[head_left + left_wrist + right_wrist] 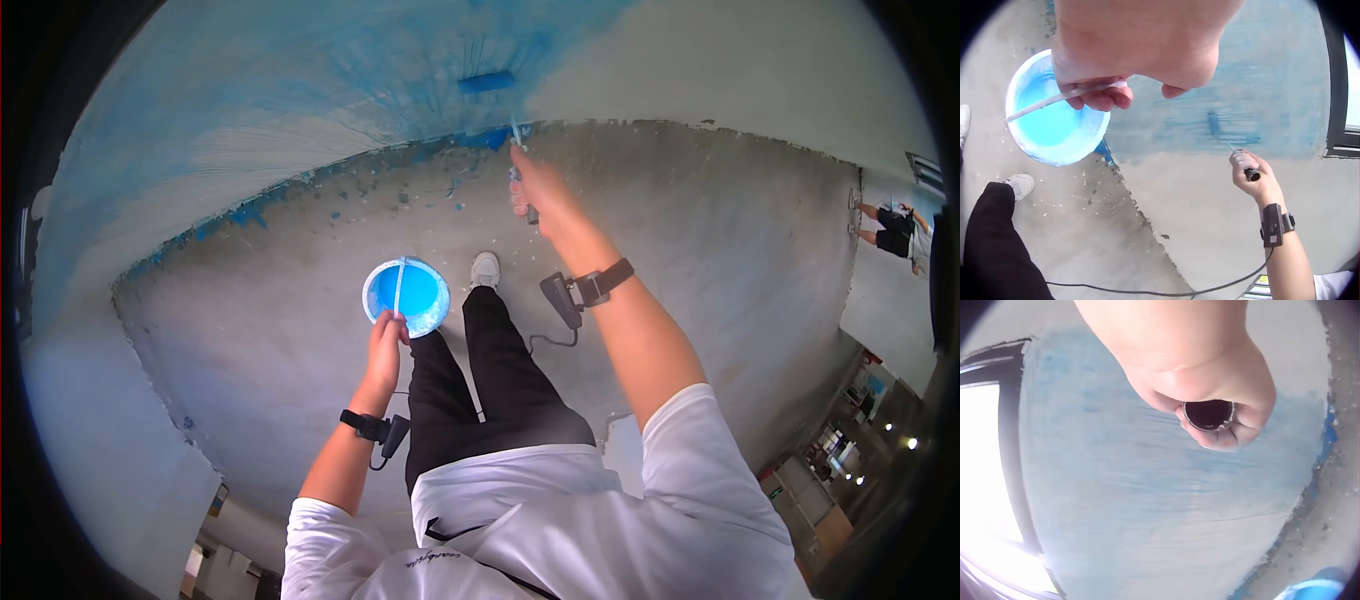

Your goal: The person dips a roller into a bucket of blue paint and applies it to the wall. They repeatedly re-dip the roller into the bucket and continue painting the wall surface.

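My left hand (386, 350) grips the white strap handle (400, 285) of a paint bucket (434, 318). Bright blue paint (415, 290) fills part of the bucket, which is beside my legs. In the left wrist view, the fingers of the left hand (1141, 53) curl round the handle above the rim. My right hand (542, 196) holds a paint roller by its dark handle (533, 215). The blue roller head (487, 82) overlaps the painted part of the wall. From the right wrist, the round butt of the handle (1209, 416) shows inside the curled fingers.
Blue streaks cover the wall (330, 70) on the left, pale plaster (720, 70) the right. Paint spots dot the grey floor (300, 270) along the wall's base. A dark-framed window (1013, 456) borders the painted area. Another person (895, 232) is at the far right.
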`<state>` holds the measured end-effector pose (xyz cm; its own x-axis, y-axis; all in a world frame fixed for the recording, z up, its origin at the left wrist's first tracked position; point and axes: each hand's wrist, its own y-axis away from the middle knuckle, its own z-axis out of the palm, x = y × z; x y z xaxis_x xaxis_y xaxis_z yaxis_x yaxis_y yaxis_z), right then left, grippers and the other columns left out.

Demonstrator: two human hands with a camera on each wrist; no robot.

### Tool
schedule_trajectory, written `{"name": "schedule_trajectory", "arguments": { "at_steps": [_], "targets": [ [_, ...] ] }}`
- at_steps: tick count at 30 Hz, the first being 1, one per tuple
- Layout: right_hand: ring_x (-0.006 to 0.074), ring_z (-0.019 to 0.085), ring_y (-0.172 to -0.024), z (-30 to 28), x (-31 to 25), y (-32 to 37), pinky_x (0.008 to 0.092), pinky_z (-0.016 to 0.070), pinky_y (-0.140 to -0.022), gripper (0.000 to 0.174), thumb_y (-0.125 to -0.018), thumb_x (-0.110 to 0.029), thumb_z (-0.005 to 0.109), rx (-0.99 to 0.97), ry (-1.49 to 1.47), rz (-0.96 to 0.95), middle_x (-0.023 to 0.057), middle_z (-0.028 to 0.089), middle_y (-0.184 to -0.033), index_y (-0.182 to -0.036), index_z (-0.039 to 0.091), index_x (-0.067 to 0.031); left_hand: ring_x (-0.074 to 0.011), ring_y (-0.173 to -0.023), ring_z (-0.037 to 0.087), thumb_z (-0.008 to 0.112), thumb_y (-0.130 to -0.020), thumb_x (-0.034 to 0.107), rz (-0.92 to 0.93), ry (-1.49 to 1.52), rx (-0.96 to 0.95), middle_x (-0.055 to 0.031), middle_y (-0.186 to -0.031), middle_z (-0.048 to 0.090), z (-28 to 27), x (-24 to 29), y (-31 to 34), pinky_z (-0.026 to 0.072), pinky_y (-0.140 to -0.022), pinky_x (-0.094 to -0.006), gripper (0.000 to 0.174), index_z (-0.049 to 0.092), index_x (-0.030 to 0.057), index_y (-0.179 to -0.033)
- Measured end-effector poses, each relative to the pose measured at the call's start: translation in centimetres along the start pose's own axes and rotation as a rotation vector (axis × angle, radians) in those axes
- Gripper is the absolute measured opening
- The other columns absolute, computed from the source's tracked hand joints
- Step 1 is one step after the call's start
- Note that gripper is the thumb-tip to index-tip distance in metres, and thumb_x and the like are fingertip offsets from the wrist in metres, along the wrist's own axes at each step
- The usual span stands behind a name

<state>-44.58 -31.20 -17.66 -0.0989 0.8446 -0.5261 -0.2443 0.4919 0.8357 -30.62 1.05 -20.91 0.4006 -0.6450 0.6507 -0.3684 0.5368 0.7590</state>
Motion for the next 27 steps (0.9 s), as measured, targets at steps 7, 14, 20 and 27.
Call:
{"name": "schedule_trajectory", "arguments": {
  "at_steps": [7, 14, 20, 27],
  "targets": [
    [0.0071, 0.037, -0.045, -4.7, -0.8, 6.5, 0.0264, 0.0314, -0.042, 0.040, -0.099, -0.041, 0.055, 0.045, 0.200, -0.157, -0.0039, 0.040, -0.056, -0.076, 0.046, -0.0098, -0.0118, -0.071, 0.043, 0.046, -0.093, 0.022, 0.003, 0.031, -0.015, -0.0001, -0.070, 0.048, 0.1, -0.8, 0.0, 0.0345, -0.070, -0.0266, 0.020, 0.054, 0.0057, -0.085],
    [0.0310, 0.054, -0.048, -12.0, -4.0, 5.4, 0.0377, 0.0441, -0.049, 0.036, -0.096, -0.036, 0.059, 0.424, 1.152, -0.860, 0.0126, 0.059, -0.061, -0.082, 0.058, -0.0032, -0.0108, -0.067, 0.043, 0.047, -0.094, 0.022, 0.042, 0.025, -0.004, 0.0005, -0.070, 0.047, 1.4, -0.5, 0.0, 0.0350, -0.064, -0.0266, 0.020, 0.054, 0.0064, -0.084],
    [0.0407, 0.063, -0.065, -8.6, -6.9, 4.0, 0.0474, 0.0488, -0.056, 0.035, -0.093, -0.037, 0.061, 0.529, 1.546, -0.973, 0.0195, 0.064, -0.069, -0.086, 0.060, -0.0033, -0.0103, -0.068, 0.043, 0.050, -0.095, 0.022, -0.029, 0.073, -0.009, 0.0011, -0.070, 0.047, 1.2, -2.1, 0.8, 0.0351, -0.065, -0.0258, 0.018, 0.055, 0.0065, -0.087],
    [0.0394, 0.064, -0.064, 4.7, -6.0, 0.4, 0.0473, 0.0502, -0.056, 0.039, -0.092, -0.042, 0.060, 0.300, 1.735, -1.128, 0.0173, 0.064, -0.067, -0.083, 0.056, -0.0049, -0.0103, -0.069, 0.044, 0.050, -0.095, 0.022, -0.025, 0.225, 0.021, 0.0011, -0.071, 0.047, 0.7, -2.4, 1.6, 0.0357, -0.066, -0.0257, 0.019, 0.055, 0.0059, -0.087]
  ]
}}
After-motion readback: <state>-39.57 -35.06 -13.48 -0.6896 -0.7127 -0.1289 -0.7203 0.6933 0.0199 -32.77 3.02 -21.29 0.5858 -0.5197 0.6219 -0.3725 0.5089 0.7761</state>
